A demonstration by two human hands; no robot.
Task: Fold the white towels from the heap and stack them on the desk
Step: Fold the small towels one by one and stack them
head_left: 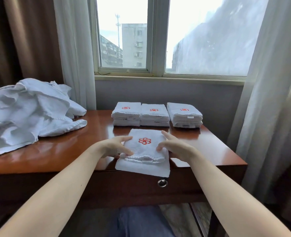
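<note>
A white towel with a red flower emblem lies partly folded at the desk's front edge, its lower layer hanging a little over the edge. My left hand touches its left side with fingers spread and thumb under the fold. My right hand rests at its right side, fingers loosely extended. A heap of unfolded white towels sits at the desk's left. Three stacks of folded towels stand in a row at the back.
The wooden desk has a drawer with a metal ring pull below the towel. Curtains hang at both sides, with a window behind. My legs are under the desk.
</note>
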